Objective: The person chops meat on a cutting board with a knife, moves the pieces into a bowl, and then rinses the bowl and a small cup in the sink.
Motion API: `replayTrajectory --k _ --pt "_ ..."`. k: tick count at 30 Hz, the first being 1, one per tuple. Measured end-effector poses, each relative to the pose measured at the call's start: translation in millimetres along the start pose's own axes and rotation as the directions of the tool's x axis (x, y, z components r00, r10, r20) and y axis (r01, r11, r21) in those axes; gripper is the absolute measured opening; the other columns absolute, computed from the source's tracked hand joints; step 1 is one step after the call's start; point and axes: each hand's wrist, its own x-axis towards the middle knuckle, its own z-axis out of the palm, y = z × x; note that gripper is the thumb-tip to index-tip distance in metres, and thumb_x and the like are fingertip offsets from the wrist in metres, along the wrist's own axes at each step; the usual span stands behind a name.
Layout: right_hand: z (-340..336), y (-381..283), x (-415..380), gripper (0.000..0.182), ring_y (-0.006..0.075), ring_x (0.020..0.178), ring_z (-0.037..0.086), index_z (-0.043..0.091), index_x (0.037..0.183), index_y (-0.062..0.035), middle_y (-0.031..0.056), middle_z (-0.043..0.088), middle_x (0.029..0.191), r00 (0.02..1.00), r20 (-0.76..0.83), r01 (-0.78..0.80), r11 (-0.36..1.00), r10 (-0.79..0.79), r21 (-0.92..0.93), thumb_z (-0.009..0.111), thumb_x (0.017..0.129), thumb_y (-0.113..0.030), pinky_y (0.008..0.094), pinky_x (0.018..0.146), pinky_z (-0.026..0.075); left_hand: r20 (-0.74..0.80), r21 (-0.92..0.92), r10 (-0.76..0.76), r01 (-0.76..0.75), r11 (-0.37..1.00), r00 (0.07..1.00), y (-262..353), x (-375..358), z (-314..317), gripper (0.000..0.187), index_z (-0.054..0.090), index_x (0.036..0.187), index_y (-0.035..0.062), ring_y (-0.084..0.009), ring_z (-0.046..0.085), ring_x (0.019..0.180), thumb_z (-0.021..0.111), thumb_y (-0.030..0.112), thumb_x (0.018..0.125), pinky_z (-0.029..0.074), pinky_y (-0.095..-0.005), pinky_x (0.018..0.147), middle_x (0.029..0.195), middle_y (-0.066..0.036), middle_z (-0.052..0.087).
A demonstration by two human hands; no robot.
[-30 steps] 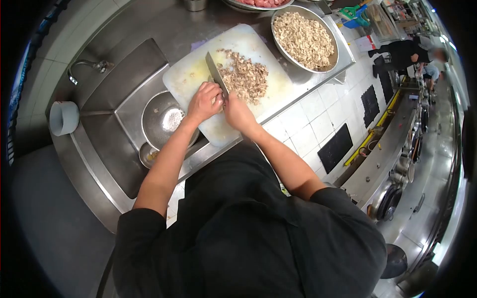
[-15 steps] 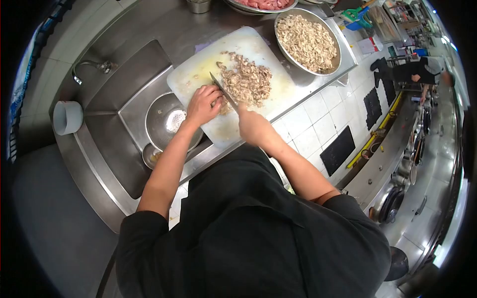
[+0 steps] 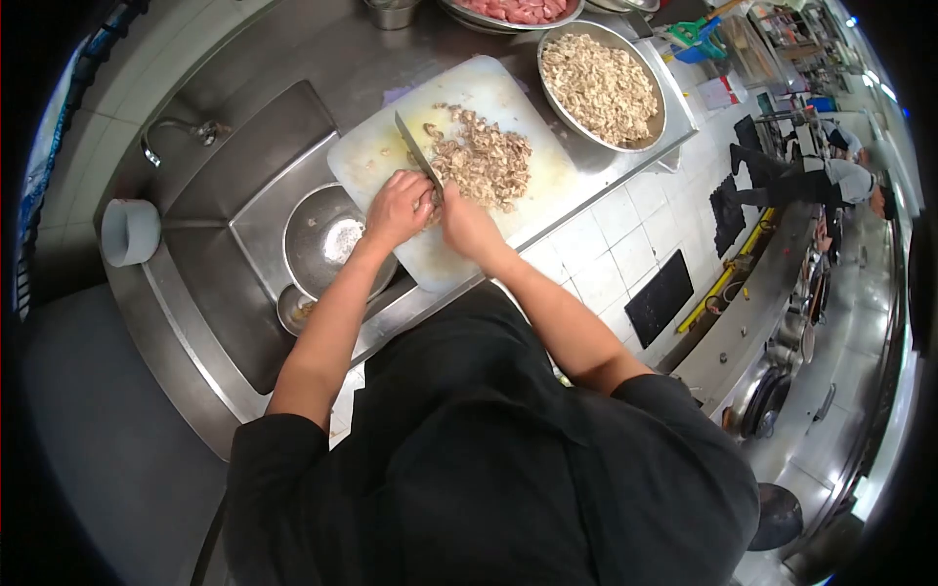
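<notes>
A white cutting board [image 3: 376,146] lies on the steel counter beside the sink. On it sits a heap of chopped pale brown meat [image 3: 481,158]. My right hand [image 3: 467,226] grips the handle of a cleaver [image 3: 415,149], whose blade points away from me along the left side of the heap. My left hand [image 3: 398,206] is curled on the board right beside the blade, pressing down on a small piece that my fingers hide.
A steel bowl [image 3: 649,73] of chopped meat stands at the board's far right. A tray of pink raw meat [image 3: 513,10] is behind it. A metal bowl [image 3: 303,234] sits in the sink, a tap [image 3: 176,131] at its left. Another person [image 3: 821,171] bends over far right.
The cleaver drew back toward me half a second ago, then moved forward again beside my left hand. The person at far right shifted and bent lower.
</notes>
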Motion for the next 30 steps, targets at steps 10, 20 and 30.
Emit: replayTrajectory --k 10,20,30 --pt "-80.8 -17.2 -18.8 0.023 0.0551 0.089 0.070 0.049 0.116 0.0053 0.0373 0.070 0.091 0.997 0.054 -0.046 0.992 0.052 -0.115 0.050 0.094 -0.002 0.0633 0.082 0.053 0.035 -0.023 -0.256 0.256 0.966 0.966 -6.3 43.8 -5.4 0.023 0.073 0.108 0.0001 -0.0371 0.060 0.118 0.070 0.014 0.090 0.049 -0.0446 0.104 0.120 -0.015 0.067" --pt "-17.1 10.0 26.6 0.019 0.0552 0.089 0.068 0.050 0.111 0.0062 0.0381 0.068 0.087 0.997 -0.054 0.052 0.999 -0.052 0.010 0.043 0.095 -0.001 0.0625 0.082 0.052 0.170 0.044 -0.144 0.139 0.989 0.975 -1.3 43.5 -6.3 0.017 0.077 0.099 0.0001 -0.0363 0.063 0.110 0.068 0.008 0.088 0.053 -0.0443 0.099 0.108 -0.015 0.071" --pt "1.4 5.1 24.9 0.021 0.0567 0.086 0.068 0.046 0.112 0.0075 0.0397 0.067 0.086 0.989 -0.128 0.076 0.995 -0.067 0.066 0.051 0.094 -0.004 0.0640 0.079 0.052 0.197 0.054 -0.106 0.097 0.994 0.975 -8.4 44.5 -11.6 0.016 0.077 0.097 0.0001 -0.0364 0.068 0.107 0.070 0.008 0.085 0.055 -0.0442 0.096 0.108 -0.017 0.073"
